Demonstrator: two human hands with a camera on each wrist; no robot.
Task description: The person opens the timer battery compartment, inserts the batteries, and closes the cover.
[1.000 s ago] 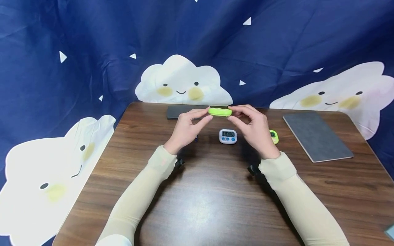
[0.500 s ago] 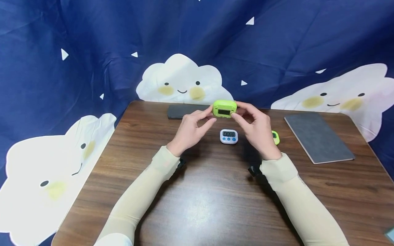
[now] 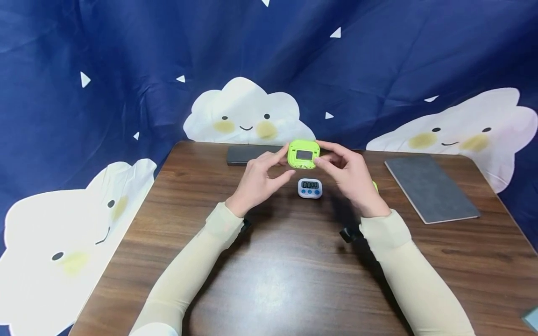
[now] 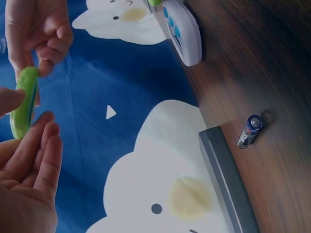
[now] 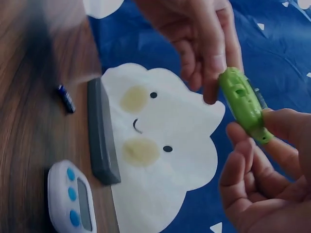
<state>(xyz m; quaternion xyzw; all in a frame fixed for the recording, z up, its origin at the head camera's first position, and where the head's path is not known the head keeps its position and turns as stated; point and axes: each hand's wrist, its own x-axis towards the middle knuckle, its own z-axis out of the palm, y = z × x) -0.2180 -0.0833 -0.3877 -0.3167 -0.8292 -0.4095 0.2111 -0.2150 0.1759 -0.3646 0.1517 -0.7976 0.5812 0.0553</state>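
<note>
Both hands hold a green digital timer (image 3: 299, 145) above the far part of the table, its back with a dark rectangle facing the head camera. My right hand (image 3: 350, 175) pinches its right edge between thumb and fingers, also plain in the right wrist view. At the opposite edge, my left hand (image 3: 261, 181) has its index fingertip against the timer and its thumb just below the corner. Under them on the table lies a white timer (image 3: 310, 188) with blue buttons, reading 00:00. A small dark blue battery (image 4: 250, 131) lies nearby, hidden by the left hand in the head view.
A dark long box (image 3: 245, 154) lies at the table's back edge. Another green object (image 3: 376, 186) peeks out behind the right wrist. To the right is a grey notebook (image 3: 433, 189), and a pale blue corner (image 3: 531, 318) shows at the right edge. A cloud-patterned blue curtain (image 3: 138, 56) hangs behind.
The green timer has been tipped from edge-on until its back faces the head camera. My left thumb sits lower, away from its edge; the right hand keeps its pinch.
</note>
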